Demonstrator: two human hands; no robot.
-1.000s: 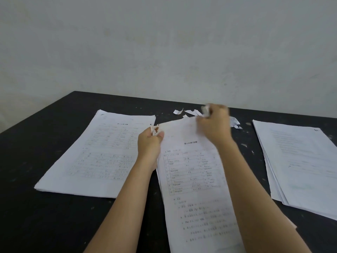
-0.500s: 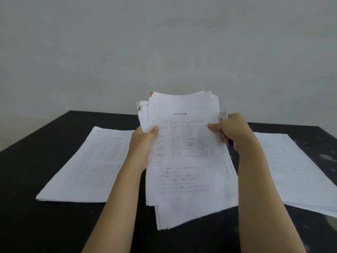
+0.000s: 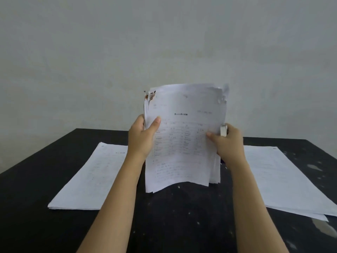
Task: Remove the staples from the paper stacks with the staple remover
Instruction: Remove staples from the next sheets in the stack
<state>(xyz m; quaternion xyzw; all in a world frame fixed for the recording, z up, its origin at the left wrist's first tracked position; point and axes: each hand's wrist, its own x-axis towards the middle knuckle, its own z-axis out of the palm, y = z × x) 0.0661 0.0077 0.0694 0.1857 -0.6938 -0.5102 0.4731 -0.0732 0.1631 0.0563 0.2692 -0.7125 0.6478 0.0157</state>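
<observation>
A stack of printed papers (image 3: 184, 132) stands upright above the black table (image 3: 182, 220), its lower edge close to the tabletop. My left hand (image 3: 141, 137) grips its left edge, thumb on the front page. My right hand (image 3: 228, 143) grips the right edge with the thumb in front, and also holds the staple remover (image 3: 224, 130), whose metal tip shows above the fingers. The stack's top left corner (image 3: 149, 96) is torn and rust-stained.
One flat paper stack (image 3: 91, 178) lies on the table to the left, another paper stack (image 3: 284, 181) to the right, reaching toward the right edge. Small paper scraps (image 3: 178, 187) dot the dark tabletop in front. A plain wall stands behind the table.
The middle stack was lying flat a second ago. Both hands have lifted it and stood it upright, and it now sits higher and more vertical than half a second ago.
</observation>
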